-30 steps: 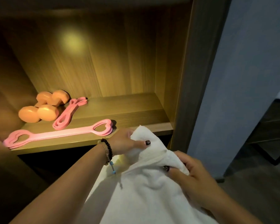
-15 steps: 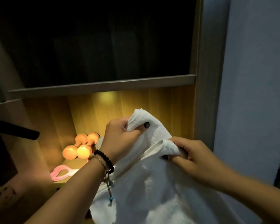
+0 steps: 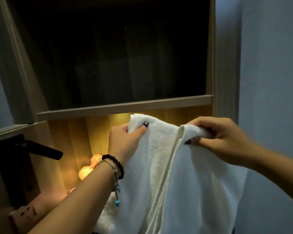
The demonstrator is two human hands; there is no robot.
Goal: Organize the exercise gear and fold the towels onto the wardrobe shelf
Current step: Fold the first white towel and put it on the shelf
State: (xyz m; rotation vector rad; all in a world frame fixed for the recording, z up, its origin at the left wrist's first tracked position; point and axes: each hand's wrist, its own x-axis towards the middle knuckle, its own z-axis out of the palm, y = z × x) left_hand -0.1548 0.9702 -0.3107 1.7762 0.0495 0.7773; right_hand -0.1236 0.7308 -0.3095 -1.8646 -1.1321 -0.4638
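Where the wardrobe [image 3: 210,65] rose above the lit shelf, its upper compartment was so dark that nothing inside could be made out. Below, the shelf [image 3: 122,107] board ran across the frame, and the warm-lit compartment beneath it was mostly blocked by the white towel [image 3: 193,174] and the person's arms.

That towel hung in front of the lower compartment, its long axis running downward from the hands and off the bottom edge, so its lower end was cut off. A hemmed edge ran down its middle, slightly slanted, where one layer lapped over another. Its top edge stretched roughly level between the two hands, just under the shelf board.

At the left edge a dark door handle [image 3: 41,151] stuck out, blurred and dim.

Each hand's grip was a pinch on the towel's upper edge. The right hand [image 3: 227,139] held a bunched fold, fingers curled over the top and thumb pressed underneath. The left hand [image 3: 123,141] pinched the left corner, thumb on the front face and fingers hidden behind the cloth.

Behind the left wrist, the orange dumbbells [image 3: 86,171] showed only as glowing rounded ends, their remainder hidden by the forearm. A beaded bracelet [image 3: 115,162] circled that wrist.
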